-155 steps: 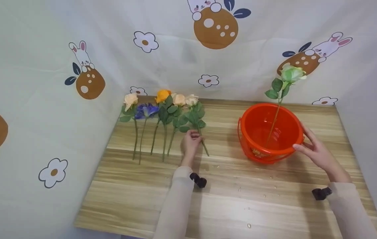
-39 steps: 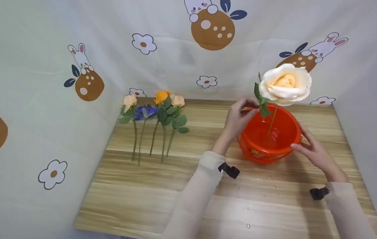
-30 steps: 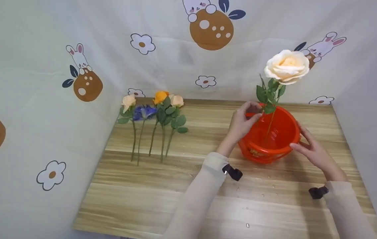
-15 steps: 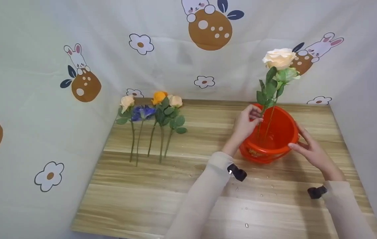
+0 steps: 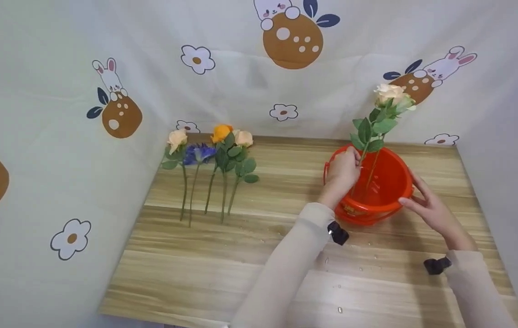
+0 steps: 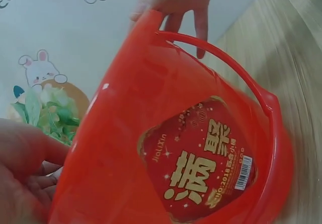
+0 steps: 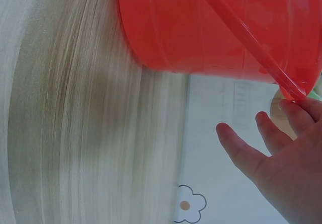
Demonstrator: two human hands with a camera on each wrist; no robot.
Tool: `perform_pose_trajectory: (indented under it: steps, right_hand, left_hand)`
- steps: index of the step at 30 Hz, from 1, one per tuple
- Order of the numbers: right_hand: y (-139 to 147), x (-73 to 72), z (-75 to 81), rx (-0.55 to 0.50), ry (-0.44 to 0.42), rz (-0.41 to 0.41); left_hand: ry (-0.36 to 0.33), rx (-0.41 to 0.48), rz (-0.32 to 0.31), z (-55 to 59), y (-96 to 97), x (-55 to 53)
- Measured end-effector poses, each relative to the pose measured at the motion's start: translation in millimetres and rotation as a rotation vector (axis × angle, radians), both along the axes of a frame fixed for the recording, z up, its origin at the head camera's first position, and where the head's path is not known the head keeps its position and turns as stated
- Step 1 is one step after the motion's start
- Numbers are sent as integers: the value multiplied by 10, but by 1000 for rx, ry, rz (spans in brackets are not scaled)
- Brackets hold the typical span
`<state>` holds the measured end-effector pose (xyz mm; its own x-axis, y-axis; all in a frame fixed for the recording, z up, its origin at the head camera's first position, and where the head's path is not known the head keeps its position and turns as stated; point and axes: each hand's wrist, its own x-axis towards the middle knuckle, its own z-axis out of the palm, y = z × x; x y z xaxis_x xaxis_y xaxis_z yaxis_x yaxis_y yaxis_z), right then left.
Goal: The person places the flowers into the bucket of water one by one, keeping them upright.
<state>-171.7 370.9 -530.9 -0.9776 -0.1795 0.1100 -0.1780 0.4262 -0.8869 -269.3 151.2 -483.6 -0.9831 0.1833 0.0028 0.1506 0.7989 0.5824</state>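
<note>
My left hand (image 5: 344, 171) is at the left rim of the red bucket (image 5: 377, 209), its fingers curled round the stem of a cream rose (image 5: 390, 93). That stem runs down inside the bucket, leaning right. Beside it a pale green rose (image 5: 405, 104) stands in the bucket, partly behind the cream one. The right hand (image 5: 434, 212) touches the bucket's right rim with fairly straight fingers; the right wrist view shows those fingers (image 7: 239, 146) spread by the handle joint. In the left wrist view the bucket's label (image 6: 201, 158) faces the camera, and the rim hides part of the left hand.
On the wooden table (image 5: 186, 269), left of the bucket, several flowers lie in a row: a peach rose (image 5: 177, 140), a blue-purple flower (image 5: 199, 154), an orange rose (image 5: 221, 133) and another peach rose (image 5: 243, 138). Small droplet-like specks dot the table. Printed cloth walls (image 5: 236, 91) surround it.
My left hand took the cream rose from the right end of the row, brought it over the bucket and lowered its stem inside. The right hand has stayed at the rim.
</note>
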Motion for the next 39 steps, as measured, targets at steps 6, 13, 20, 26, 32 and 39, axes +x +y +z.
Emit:
perform_pose_trajectory:
  steps: [6,13,20,26,32,39]
  right_hand:
    - [17,-4,-5,-8,4,0]
    - [13,-13,4,-6,1,-3]
    - [22,-36,-12,-70,30,31]
    - [23,-39,-38,-48,25,12]
    - [16,-46,-29,-30,6,0]
    - [6,-34,-8,-16,6,7]
  left_hand:
    - [-34,-146,-12,-98,168,13]
    - [-67,-175,-2,-132,213,29]
    - [3,-154,-13,-137,187,47]
    - [13,-9,-41,-133,138,35]
    - [30,179,-78,-146,85,26]
    - [22,397,-130,-138,45,27]
